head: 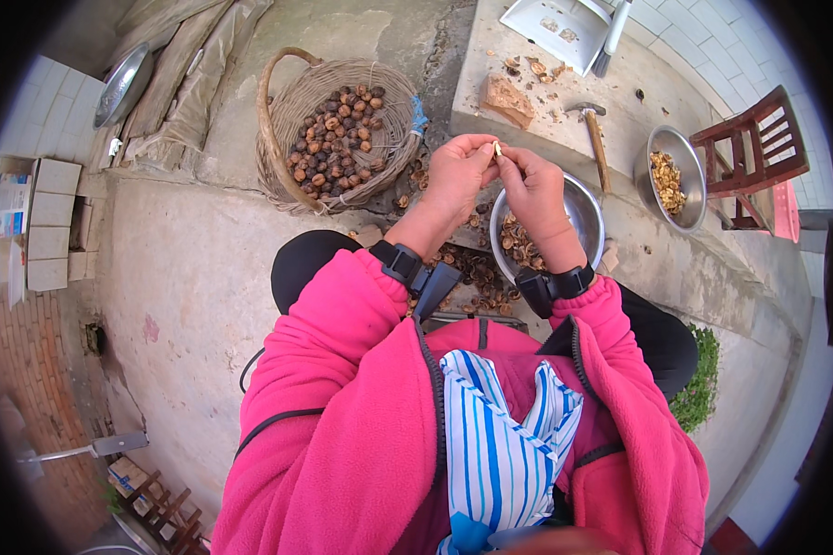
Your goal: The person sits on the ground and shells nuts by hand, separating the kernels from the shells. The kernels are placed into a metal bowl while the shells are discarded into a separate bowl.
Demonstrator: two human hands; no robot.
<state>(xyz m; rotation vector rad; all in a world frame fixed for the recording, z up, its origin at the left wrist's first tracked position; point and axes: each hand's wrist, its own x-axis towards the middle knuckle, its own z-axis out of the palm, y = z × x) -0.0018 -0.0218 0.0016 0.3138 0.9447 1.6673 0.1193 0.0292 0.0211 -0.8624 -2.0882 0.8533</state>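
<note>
My left hand (458,168) and my right hand (532,182) meet at the fingertips around a small pale walnut piece (497,148). It is pinched between thumbs and fingers, and most of it is hidden. Below my right hand stands a steel bowl (587,201) holding cracked walnuts and shell pieces (518,244); the forearm covers part of it. Left of my hands sits a wicker basket (397,104) with a tall handle, partly filled with whole brown walnuts (340,139). A second steel bowl (697,182) with walnut kernels (667,184) stands at the right.
On the concrete ledge (562,97) lie a hammer (597,142), a broken brick (507,101), shell bits and a white dustpan (562,28) with a brush (612,38). Shells (482,270) litter the ground between my knees. A wooden chair (753,149) stands far right.
</note>
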